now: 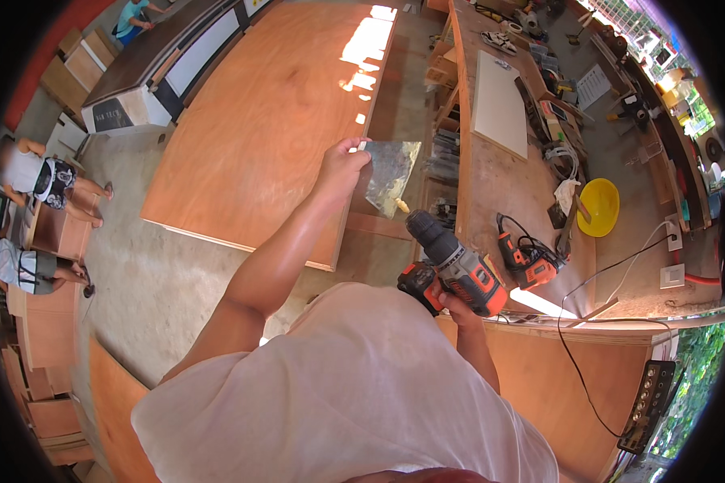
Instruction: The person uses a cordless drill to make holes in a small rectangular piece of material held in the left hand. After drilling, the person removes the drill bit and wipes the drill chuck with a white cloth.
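Observation:
My left hand point(345, 167) pinches the upper left corner of a thin, shiny, four-sided grey sheet point(391, 171); whether it is a pane or a plastic packet I cannot tell. My right hand point(456, 307) is wrapped round the grip of an orange and black cordless drill point(464, 274). Its black chuck carries a short gold-coloured bit point(402, 206), which points up and left at the sheet's lower right edge. Whether the bit touches the sheet is not clear.
A large plywood sheet point(250, 137) lies left of my hands. On the workbench point(491, 185) to the right are a corded orange power tool point(528, 262), a yellow bowl point(598, 207) and a pale board point(499, 105). Two people sit at the far left; another is at the back left.

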`<state>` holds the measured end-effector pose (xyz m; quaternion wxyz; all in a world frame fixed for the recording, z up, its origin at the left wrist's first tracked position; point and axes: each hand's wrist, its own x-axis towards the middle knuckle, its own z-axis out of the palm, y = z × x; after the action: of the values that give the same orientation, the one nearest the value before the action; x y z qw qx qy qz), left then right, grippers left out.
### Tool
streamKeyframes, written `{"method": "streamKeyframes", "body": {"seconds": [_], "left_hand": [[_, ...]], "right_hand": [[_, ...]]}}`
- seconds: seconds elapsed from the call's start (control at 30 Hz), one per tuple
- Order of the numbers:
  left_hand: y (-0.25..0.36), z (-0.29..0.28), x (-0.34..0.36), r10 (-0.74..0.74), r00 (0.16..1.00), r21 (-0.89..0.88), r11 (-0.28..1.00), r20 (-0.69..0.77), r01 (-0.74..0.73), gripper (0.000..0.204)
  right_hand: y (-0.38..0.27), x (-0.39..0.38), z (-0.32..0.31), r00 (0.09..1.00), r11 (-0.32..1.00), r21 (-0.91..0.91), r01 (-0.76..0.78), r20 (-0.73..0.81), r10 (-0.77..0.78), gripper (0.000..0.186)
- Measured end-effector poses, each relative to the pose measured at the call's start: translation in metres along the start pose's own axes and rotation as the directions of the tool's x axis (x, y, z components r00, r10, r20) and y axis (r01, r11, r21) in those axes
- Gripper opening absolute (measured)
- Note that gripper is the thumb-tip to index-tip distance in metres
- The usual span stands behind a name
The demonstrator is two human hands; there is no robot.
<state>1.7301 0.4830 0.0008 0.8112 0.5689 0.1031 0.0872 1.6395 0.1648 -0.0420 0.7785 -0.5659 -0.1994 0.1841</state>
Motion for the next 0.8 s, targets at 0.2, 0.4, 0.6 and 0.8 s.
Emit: {"method": "streamKeyframes", "body": {"seconds": [0.2,0.4,0.6,0.8], "left_hand": [[0.006,0.014,0.001,-0.002,0.999,0.073,0.997,-0.042,0.005,0.021],[0.016,0.017,-0.001,0.015,0.999,0.15,0.989,-0.046,-0.008,0.019],[0.011,0.016,0.008,0.038,0.998,0.125,0.992,-0.044,-0.032,0.02],[0.013,0.016,0.011,0.05,0.998,0.152,0.987,-0.025,-0.045,0.018]], "right_hand": [[-0.007,0.001,0.008,0.999,0.999,-0.032,-0.014,0.031,0.015,0.031],[-0.002,0.004,0.005,1.0,0.998,-0.058,0.011,0.026,-0.01,0.025],[-0.004,0.004,0.008,1.0,0.998,-0.053,-0.025,-0.005,0.024,0.022],[0.003,0.004,-0.001,0.999,0.999,-0.016,-0.037,0.017,0.038,0.024]]}}
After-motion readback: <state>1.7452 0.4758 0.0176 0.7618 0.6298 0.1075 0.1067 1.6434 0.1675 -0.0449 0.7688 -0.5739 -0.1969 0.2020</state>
